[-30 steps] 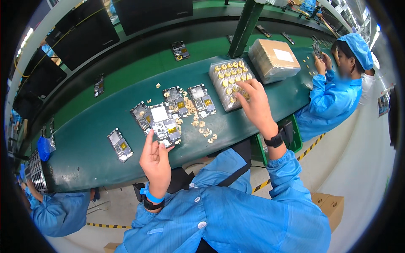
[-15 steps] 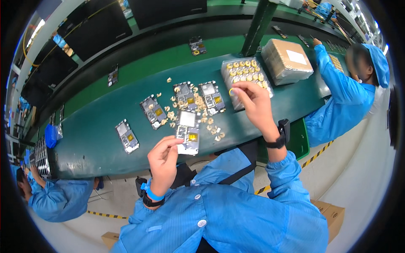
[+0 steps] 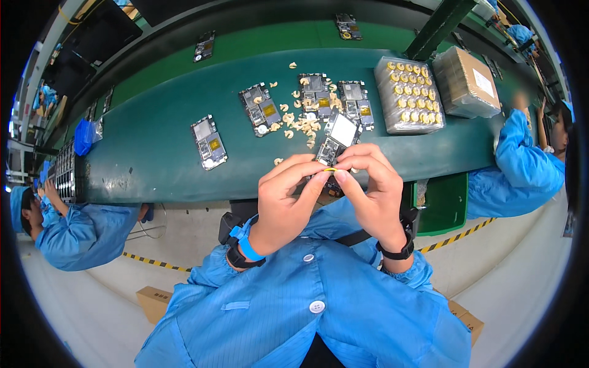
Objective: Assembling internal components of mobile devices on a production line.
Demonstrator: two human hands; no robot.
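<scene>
Side by side at the near edge of the bench, my left hand [image 3: 283, 195] and my right hand [image 3: 375, 191] meet fingertip to fingertip. Between them, thumbs and index fingers pinch a small round yellow-rimmed part [image 3: 331, 170], seen nearly edge-on. Just beyond the fingers lies a circuit board [image 3: 332, 148] with a pale square plate; the hands cover its near end. Several curled tan scraps [image 3: 305, 124] are scattered past it, among more circuit boards [image 3: 261, 108]. To the right stands a clear plastic tray [image 3: 400, 124] holding rows of round yellow-and-white parts.
A lone circuit board [image 3: 209, 142] lies to the left. A brown box [image 3: 471, 76] in clear wrapping stands beside the tray, near a green post [image 3: 438, 30]. Below the bench edge is a green bin [image 3: 445, 208]. Co-workers in blue sit at both sides.
My right hand has come from beside the tray to meet my left, bringing the round part. My left hand has left the board's side and now grips the part too. The view has shifted.
</scene>
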